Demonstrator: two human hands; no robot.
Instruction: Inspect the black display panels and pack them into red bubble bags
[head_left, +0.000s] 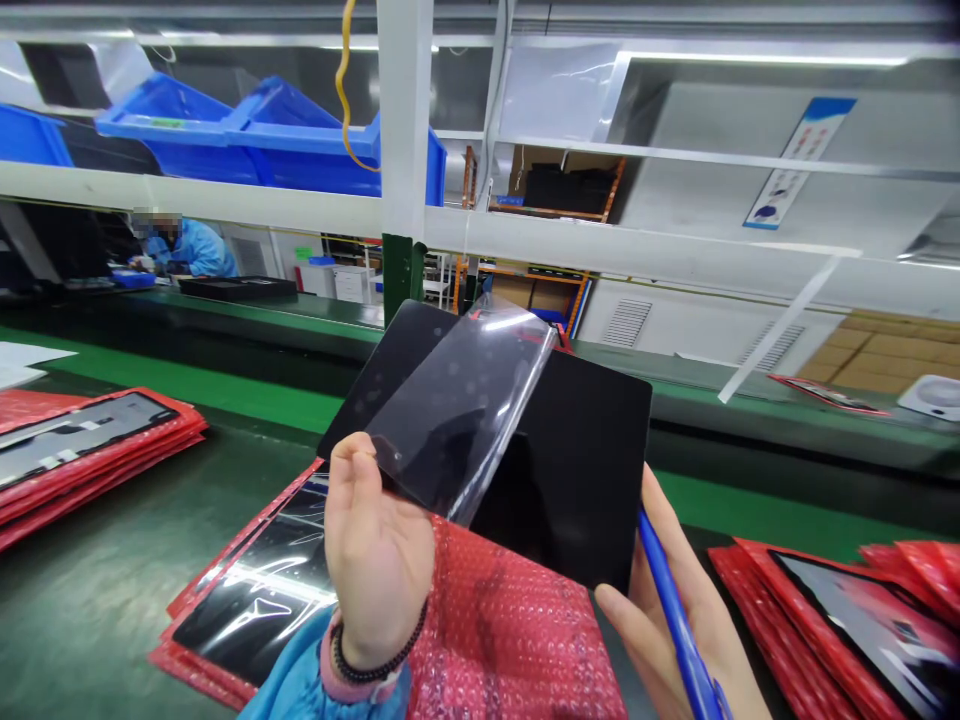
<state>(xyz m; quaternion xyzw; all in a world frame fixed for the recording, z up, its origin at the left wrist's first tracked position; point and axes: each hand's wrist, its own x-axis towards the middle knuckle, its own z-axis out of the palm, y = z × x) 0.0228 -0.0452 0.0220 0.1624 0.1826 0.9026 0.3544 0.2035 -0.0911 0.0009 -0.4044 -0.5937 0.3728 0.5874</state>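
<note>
My left hand (382, 545) is closed, its fingertips pinching the edge of a clear protective film (457, 400). That film is folded back over a flat black screen panel (585, 450) and partly lifted off it. My right hand (697, 620) grips the panel's right edge, thumb at the lower corner, with a blue pen (675, 610) also tucked in it. The panel is held tilted above a red bubble-wrap bag (517, 630). Left of that bag, another glossy black panel (262, 590) lies on red wrap.
Stacks of panels in red bubble wrap lie at the left (90, 450) and right (847, 620) of the green workbench (247, 470). Blue bins (247, 130) sit on the rail above. A person in blue (195, 248) works far left. A white post (405, 110) stands ahead.
</note>
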